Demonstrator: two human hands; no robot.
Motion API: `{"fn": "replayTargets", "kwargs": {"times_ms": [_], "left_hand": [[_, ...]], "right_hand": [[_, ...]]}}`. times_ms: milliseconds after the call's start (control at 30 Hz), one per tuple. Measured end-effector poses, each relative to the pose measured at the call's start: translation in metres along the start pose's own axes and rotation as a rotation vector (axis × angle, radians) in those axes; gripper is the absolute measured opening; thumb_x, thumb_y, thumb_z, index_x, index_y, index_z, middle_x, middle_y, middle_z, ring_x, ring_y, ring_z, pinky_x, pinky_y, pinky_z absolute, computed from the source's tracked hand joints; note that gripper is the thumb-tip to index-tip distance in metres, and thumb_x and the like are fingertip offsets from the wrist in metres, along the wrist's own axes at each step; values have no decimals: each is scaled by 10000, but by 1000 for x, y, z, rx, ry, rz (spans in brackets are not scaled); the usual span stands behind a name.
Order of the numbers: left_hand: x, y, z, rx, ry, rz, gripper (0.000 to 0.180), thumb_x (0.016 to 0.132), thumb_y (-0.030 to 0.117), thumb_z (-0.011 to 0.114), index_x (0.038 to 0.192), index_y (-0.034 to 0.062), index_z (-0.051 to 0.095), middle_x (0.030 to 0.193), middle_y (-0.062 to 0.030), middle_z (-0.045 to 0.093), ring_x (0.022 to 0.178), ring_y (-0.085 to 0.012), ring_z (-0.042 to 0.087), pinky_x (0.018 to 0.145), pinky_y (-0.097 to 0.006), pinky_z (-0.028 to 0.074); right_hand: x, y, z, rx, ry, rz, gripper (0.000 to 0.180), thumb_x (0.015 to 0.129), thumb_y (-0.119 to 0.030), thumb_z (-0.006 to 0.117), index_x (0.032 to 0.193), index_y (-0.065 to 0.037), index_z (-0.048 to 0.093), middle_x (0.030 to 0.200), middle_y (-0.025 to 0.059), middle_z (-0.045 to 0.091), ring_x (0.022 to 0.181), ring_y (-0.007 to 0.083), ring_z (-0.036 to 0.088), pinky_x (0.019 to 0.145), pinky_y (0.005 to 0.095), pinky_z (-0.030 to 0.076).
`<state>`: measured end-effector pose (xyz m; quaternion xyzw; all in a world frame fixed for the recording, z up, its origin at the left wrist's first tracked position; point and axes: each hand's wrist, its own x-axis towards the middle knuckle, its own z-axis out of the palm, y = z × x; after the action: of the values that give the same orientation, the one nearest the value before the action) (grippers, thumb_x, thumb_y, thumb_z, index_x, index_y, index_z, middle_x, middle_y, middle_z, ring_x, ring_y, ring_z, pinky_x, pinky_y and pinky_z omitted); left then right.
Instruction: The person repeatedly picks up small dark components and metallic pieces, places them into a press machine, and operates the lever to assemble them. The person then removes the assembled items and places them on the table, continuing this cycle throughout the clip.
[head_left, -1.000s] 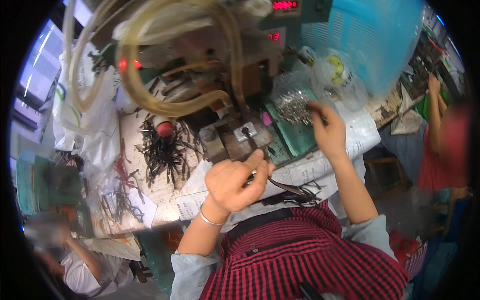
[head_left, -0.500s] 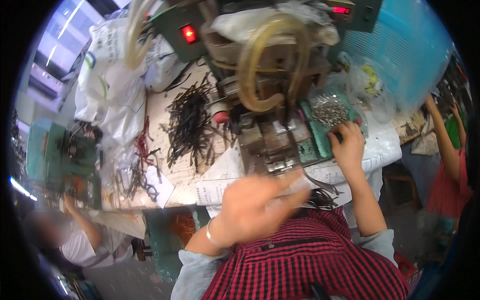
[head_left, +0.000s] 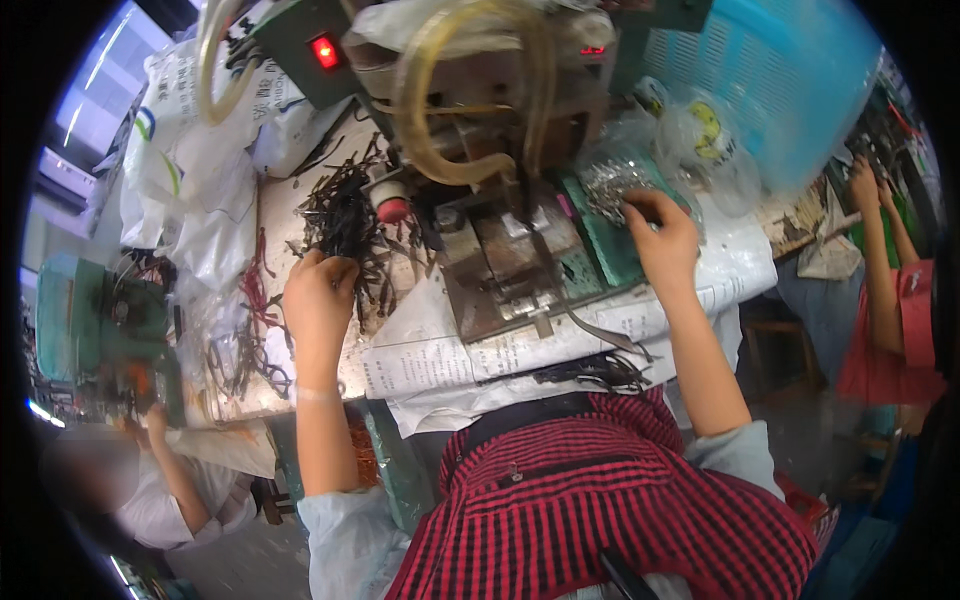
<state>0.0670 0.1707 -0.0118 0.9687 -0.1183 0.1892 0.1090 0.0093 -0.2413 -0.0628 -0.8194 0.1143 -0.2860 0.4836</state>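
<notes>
The left hand (head_left: 318,298) closes its fingers on the pile of dark wire pieces (head_left: 345,222) lying on the bench left of the press machine (head_left: 490,170). The right hand (head_left: 662,240) pinches into the heap of small metal parts (head_left: 612,186) on the green tray (head_left: 600,235). Each pick should take few pieces. The looping yellow hose (head_left: 455,100) overhangs the work zone; a co-worker's arm (head_left: 878,270) stands well apart at right.

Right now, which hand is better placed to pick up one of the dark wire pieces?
The left hand. It already rests on the dark wire pile, left of the machine. The right hand is across the machine, at the small shiny metal parts.
</notes>
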Motion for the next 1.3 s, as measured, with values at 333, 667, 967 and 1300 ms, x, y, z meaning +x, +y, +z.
{"fn": "replayTargets", "kwargs": {"times_ms": [333,667,967,1300], "left_hand": [[-13,-43,72,73,151,-53,113,901,162,730,918,52,748,913,-138,629,811,-366,636,713,-425,524],[-13,12,78,-1093,250,-338,155,1021,70,650,1133,-27,692,972,-24,692,860,-80,625,721,-197,496],[7,103,-44,-982,777,117,184,1060,70,554,1021,-85,646,912,-185,726,720,-171,669,586,-249,596],[4,143,-67,-1122,590,172,141,1013,60,628,970,-67,673,878,-152,732,802,-190,693,747,-273,547]], "right_hand": [[-46,21,-64,-73,191,-3,143,895,-30,728,1035,-16,749,977,96,748,902,208,692,845,317,526],[-9,-97,40,443,-133,-150,297,860,-5,729,1148,7,660,1021,87,733,952,166,703,860,295,534],[-21,-113,48,800,-147,2,444,869,43,707,1290,17,570,1009,82,725,1031,126,672,910,279,513],[-14,-110,38,672,-273,45,500,854,-39,756,1303,1,538,917,68,734,896,114,660,873,279,499]]}}
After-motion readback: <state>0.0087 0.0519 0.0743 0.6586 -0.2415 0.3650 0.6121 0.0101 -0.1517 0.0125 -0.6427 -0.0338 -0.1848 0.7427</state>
